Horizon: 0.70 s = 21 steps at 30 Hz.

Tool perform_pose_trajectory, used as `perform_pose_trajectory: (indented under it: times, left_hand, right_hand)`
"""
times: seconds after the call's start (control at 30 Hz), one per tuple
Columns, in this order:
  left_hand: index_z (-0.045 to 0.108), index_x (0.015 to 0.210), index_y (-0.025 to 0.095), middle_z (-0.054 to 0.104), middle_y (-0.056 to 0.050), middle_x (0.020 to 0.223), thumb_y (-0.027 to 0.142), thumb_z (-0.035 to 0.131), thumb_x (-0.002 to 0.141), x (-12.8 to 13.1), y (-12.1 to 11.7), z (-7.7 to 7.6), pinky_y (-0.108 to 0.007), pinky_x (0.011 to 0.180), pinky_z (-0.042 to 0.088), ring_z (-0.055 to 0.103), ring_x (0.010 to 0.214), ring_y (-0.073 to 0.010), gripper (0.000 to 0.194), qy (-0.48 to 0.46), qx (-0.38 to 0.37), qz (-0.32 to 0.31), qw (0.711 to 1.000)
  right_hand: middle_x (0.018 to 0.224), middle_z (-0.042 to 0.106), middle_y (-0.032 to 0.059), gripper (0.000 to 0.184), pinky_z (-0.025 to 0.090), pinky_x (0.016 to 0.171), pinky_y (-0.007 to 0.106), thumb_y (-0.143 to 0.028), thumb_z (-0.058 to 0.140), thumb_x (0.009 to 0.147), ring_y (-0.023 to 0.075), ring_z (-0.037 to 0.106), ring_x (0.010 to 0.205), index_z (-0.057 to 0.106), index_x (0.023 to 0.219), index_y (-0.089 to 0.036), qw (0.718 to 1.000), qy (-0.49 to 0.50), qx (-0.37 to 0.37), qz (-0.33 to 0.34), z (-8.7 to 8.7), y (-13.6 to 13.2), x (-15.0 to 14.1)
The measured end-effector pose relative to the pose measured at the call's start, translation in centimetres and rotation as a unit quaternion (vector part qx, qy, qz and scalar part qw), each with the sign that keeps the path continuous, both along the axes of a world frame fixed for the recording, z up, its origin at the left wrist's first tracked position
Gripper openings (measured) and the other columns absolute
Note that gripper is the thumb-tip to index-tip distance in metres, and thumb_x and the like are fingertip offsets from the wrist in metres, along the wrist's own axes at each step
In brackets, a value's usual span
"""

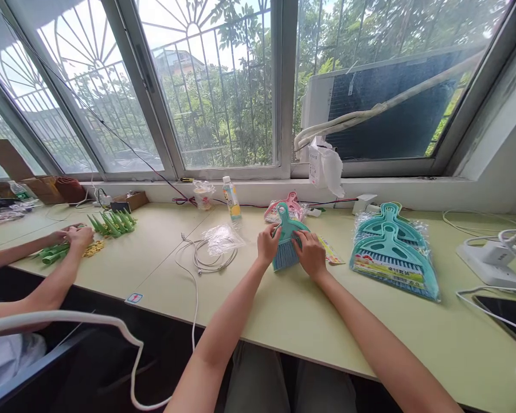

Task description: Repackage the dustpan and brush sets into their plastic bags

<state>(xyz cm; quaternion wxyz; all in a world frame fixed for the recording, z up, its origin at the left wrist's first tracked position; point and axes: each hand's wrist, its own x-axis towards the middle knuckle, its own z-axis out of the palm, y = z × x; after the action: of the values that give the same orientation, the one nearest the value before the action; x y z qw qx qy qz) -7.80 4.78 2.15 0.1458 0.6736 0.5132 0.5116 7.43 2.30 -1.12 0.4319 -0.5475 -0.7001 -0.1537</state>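
In front of me a teal dustpan and brush set (286, 229) stands tilted on the table, its blue bristles pointing down and its handle up. My left hand (268, 244) grips its left edge with bent fingers. On the opposite edge my right hand (311, 253) is closed, thumb at the front. A yellow printed card (332, 251) lies flat just beyond the right hand. Behind the set is a pink dustpan set (286, 207) in clear plastic. To the right, teal dustpan sets (391, 261) with printed labels lie overlapped in clear wrapping.
Left of my hands are a crumpled clear bag (222, 238), a coiled white cable (212, 265) and a drink bottle (231, 198). A power strip (494, 261) and a phone (509, 315) lie far right. A co-worker's hands (75, 235) handle green pieces (116, 223) at the left.
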Motion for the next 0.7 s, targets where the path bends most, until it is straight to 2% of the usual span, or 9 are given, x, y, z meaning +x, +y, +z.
perform_pose_trajectory:
  times: [0.17, 0.3, 0.53, 0.7]
  left_hand:
    - [0.062, 0.123, 0.023, 0.070, -0.006, 0.113, 0.034, 0.048, 0.094, 1.2, -2.5, 0.9, -0.026, 0.084, 0.048, 0.065, 0.099, -0.0179, 0.034, 0.108, 0.090, -0.055, 0.989]
    - [0.059, 0.128, 0.025, 0.067, -0.006, 0.120, 0.037, 0.047, 0.095, 1.1, -2.6, 1.0, -0.026, 0.088, 0.049, 0.064, 0.105, -0.0175, 0.037, 0.146, 0.098, -0.099, 0.979]
    - [0.064, 0.122, 0.026, 0.071, -0.004, 0.113, 0.042, 0.050, 0.093, 0.8, -0.9, 0.4, -0.026, 0.076, 0.052, 0.066, 0.087, -0.0164, 0.036, 0.045, 0.052, -0.124, 0.990]
    - [0.066, 0.122, 0.022, 0.071, -0.007, 0.113, 0.042, 0.049, 0.094, 0.7, -0.5, -0.1, -0.029, 0.081, 0.052, 0.067, 0.094, -0.0202, 0.038, -0.020, 0.058, -0.150, 0.987]
  right_hand:
    - [0.100, 0.063, 0.0101, 0.031, 0.043, 0.082, 0.035, -0.044, 0.044, 0.092, 0.0235, 0.055, 0.093, 0.060, 0.100, -0.018, 0.993, 0.119, -0.003, 0.018, 0.3, -0.1, -0.8]
    - [0.088, 0.057, 0.0061, 0.032, 0.042, 0.071, 0.033, -0.048, 0.047, 0.087, 0.0181, 0.052, 0.074, 0.057, 0.086, -0.018, 0.970, 0.236, -0.011, 0.052, 0.9, 0.2, -0.4]
    - [0.080, 0.054, 0.0021, 0.031, 0.041, 0.062, 0.030, -0.051, 0.059, 0.074, 0.0131, 0.045, 0.061, 0.052, 0.072, -0.020, 0.941, 0.316, -0.040, 0.115, 1.8, 1.0, -0.1]
    - [0.078, 0.055, 0.0015, 0.028, 0.040, 0.061, 0.029, -0.046, 0.062, 0.071, 0.0123, 0.044, 0.059, 0.054, 0.070, -0.019, 0.932, 0.339, -0.042, 0.120, 1.8, 1.1, -0.3]
